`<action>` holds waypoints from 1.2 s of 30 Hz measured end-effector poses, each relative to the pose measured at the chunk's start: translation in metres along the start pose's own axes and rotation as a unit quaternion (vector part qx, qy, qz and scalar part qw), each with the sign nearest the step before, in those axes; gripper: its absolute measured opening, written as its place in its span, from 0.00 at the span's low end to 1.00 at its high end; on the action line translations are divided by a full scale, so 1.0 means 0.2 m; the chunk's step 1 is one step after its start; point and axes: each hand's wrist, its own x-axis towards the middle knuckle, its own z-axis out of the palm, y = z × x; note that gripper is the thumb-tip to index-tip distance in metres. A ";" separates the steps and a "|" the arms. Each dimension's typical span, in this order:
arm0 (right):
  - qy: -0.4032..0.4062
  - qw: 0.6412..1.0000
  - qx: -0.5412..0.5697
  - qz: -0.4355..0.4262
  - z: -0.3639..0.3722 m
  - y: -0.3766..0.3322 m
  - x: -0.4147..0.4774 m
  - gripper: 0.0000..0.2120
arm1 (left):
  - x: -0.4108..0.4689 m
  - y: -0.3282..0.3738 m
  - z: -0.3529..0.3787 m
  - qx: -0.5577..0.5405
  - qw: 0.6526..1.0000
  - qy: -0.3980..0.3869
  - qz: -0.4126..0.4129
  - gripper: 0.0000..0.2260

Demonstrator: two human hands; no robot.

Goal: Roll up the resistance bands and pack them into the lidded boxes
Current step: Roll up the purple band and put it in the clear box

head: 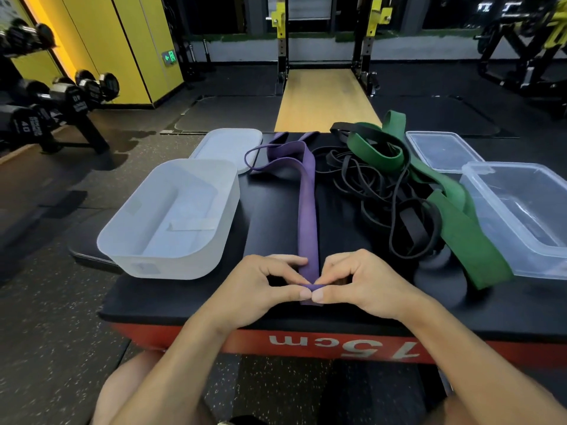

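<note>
Both hands meet at the near edge of the platform [184, 297], about midway along it. The left hand [260, 283] and the right hand [362, 280] each pinch the near end of the purple band [308, 210] between thumb and forefinger, thumbs tip to tip, with a first small fold turned over. The rest of the band runs flat and straight toward the far edge, where it doubles back in a loose loop close to the white lid [227, 145]. This start looks like the weak point: the rubber is probably springy and the fold is tiny, so if either pinch eases the end may flick open. If one hand turns faster than the other, the roll could go cone-shaped and slide out sideways. The black bands [368, 185] lie tangled just beside the purple band on its right, with the green band [460, 228] draped over them toward the right edge. A roll travelling up the strip might catch a black strand and drag the heap along. The white box [171, 266] stands open at the left edge and seems to overhang it, so a knock from the left forearm could tip it off. The clear box [478, 179] and the clear lid [441, 151] at the right edge are well apart from the hands.
</note>
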 end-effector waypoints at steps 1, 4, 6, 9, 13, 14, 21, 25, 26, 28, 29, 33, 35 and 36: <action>0.002 1.000 0.001 -0.003 0.00 0.00 0.00 0.02 | 0.00 0.00 0.00 0.003 1.000 -0.008 0.006 0.05; 0.004 1.000 -0.007 -0.012 0.01 0.01 0.00 0.02 | 0.01 -0.02 -0.01 0.019 0.999 -0.022 0.025 0.04; 0.016 1.000 -0.016 -0.018 0.02 0.02 0.00 0.04 | 0.01 -0.03 0.00 0.036 0.998 -0.024 0.037 0.07; 0.029 0.999 -0.031 -0.035 0.04 0.04 0.00 0.08 | 0.01 -0.04 -0.01 0.055 0.997 -0.031 0.042 0.08; 0.049 0.995 -0.054 -0.063 0.05 0.05 -0.01 0.14 | 0.00 -0.04 -0.01 0.062 0.998 -0.007 0.027 0.09; 0.048 0.994 -0.064 -0.079 0.05 0.05 -0.01 0.14 | 0.00 -0.04 -0.01 0.064 0.998 -0.007 0.023 0.09; 0.025 0.985 -0.152 -0.079 0.08 0.04 -0.01 0.15 | 0.02 -0.03 -0.03 0.060 0.997 -0.044 0.010 0.09; 0.029 0.988 -0.128 -0.083 0.08 0.05 -0.01 0.13 | 0.00 -0.06 0.00 0.095 0.992 -0.026 0.083 0.09; 0.030 0.988 -0.127 -0.088 0.08 0.05 -0.02 0.12 | -0.01 -0.07 0.01 0.099 0.990 -0.020 0.098 0.09; 0.033 0.987 -0.125 -0.095 0.08 0.05 -0.02 0.12 | -0.02 -0.09 0.02 0.099 0.988 -0.001 0.123 0.06; 0.035 0.987 -0.124 -0.096 0.08 0.05 -0.02 0.12 | -0.02 -0.09 0.03 0.097 0.986 0.010 0.132 0.04; 0.030 0.988 -0.117 -0.092 0.08 0.05 -0.01 0.11 | -0.04 -0.07 0.01 0.033 0.993 0.036 0.107 0.08; 0.021 0.989 -0.113 -0.090 0.07 0.06 -0.01 0.11 | -0.04 -0.07 0.00 0.058 0.992 0.010 0.107 0.08; 0.017 0.990 -0.111 -0.090 0.07 0.06 0.00 0.10 | -0.04 -0.07 -0.01 0.078 0.991 -0.003 0.108 0.08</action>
